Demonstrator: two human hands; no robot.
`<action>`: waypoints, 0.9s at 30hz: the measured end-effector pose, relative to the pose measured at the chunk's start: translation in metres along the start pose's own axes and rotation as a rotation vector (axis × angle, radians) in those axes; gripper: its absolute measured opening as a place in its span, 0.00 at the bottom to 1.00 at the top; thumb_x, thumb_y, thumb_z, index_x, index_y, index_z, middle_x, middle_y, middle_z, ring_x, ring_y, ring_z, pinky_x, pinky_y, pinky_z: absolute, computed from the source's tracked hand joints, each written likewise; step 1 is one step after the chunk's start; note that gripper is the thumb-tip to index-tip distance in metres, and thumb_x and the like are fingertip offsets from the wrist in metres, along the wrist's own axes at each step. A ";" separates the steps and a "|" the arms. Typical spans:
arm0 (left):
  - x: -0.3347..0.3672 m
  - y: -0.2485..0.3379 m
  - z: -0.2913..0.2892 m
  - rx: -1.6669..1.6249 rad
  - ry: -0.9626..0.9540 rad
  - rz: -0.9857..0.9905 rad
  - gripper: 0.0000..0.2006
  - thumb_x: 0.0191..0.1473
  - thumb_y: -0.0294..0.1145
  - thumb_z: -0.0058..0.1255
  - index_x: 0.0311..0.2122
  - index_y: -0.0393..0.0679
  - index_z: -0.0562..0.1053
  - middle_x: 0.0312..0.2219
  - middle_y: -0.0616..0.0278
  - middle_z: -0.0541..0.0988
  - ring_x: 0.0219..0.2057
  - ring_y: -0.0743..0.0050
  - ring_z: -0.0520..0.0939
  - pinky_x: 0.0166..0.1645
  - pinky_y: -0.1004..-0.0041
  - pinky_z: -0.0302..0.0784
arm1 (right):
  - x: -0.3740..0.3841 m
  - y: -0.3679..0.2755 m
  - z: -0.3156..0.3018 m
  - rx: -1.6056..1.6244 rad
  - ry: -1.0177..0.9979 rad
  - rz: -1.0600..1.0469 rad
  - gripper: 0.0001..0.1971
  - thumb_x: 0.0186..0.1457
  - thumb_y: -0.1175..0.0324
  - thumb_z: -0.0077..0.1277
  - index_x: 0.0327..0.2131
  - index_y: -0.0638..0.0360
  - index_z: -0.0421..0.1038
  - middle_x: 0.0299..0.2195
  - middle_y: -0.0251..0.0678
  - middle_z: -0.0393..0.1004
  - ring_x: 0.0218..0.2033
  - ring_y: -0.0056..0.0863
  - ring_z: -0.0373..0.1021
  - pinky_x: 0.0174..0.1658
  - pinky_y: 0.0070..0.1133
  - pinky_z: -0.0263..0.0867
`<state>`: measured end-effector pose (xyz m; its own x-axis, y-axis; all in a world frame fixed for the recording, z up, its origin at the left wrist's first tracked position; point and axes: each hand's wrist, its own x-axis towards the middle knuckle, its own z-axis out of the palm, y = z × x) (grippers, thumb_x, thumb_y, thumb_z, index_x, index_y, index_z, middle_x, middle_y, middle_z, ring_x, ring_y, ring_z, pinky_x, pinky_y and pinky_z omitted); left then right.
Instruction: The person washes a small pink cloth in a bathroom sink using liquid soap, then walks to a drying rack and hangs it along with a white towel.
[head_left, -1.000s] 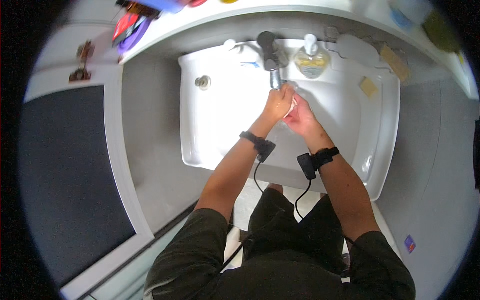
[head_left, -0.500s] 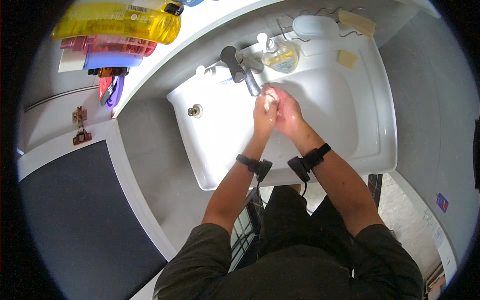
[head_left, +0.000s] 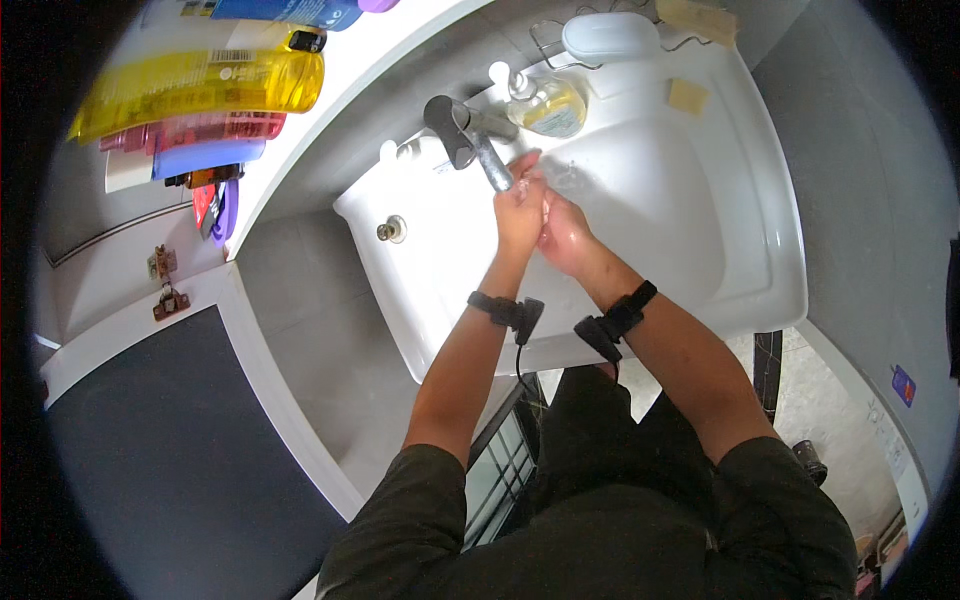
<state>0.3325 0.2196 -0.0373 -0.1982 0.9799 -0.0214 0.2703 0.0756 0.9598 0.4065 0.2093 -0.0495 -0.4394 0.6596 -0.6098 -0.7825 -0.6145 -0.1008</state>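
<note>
My left hand and my right hand are pressed together, wet, in the white sink, just below the tap's spout. They clasp each other, with fingers overlapping and partly hidden between the palms. Reddish fingertips poke out beyond the left hand, close to the spout. The grey metal tap stands at the sink's back edge. Beside it is a clear pump bottle of yellowish liquid with a white top. Some small splashes show on the basin behind my hands.
At the back right are a pale oval soap box on a wire rack and a yellow sponge piece. A metal drain plug sits on the left. Bottles, including a yellow one, crowd the upper-left shelf. A dark cabinet door hangs open.
White lather seen between my hands earlier is mostly gone from sight. My hands have shifted against each other, and fingertips now show by the spout. The whole view has turned slightly.
</note>
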 end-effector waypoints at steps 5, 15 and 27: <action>-0.011 -0.009 0.007 0.166 -0.110 0.065 0.13 0.59 0.27 0.45 0.48 0.38 0.72 0.36 0.60 0.78 0.35 0.75 0.77 0.43 0.75 0.73 | 0.002 -0.030 0.003 0.083 0.041 0.053 0.20 0.67 0.50 0.34 0.43 0.56 0.67 0.35 0.33 0.73 0.35 0.26 0.71 0.41 0.24 0.69; 0.030 -0.025 0.029 0.327 -0.117 0.049 0.12 0.58 0.36 0.49 0.32 0.35 0.74 0.26 0.53 0.80 0.28 0.72 0.78 0.34 0.72 0.74 | 0.012 -0.046 -0.010 0.073 -0.154 0.078 0.20 0.68 0.49 0.30 0.43 0.53 0.67 0.39 0.27 0.71 0.39 0.23 0.69 0.47 0.23 0.66; 0.023 -0.047 0.047 0.308 -0.366 0.111 0.23 0.59 0.29 0.42 0.59 0.36 0.62 0.50 0.56 0.71 0.47 0.71 0.75 0.50 0.80 0.70 | 0.029 -0.084 -0.062 0.234 -0.034 -0.061 0.18 0.65 0.57 0.37 0.46 0.62 0.67 0.41 0.36 0.74 0.43 0.31 0.72 0.48 0.27 0.67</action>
<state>0.3594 0.2473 -0.0956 0.1768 0.9815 -0.0738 0.5479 -0.0359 0.8358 0.4867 0.2537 -0.1074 -0.3996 0.7088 -0.5813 -0.8872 -0.4586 0.0507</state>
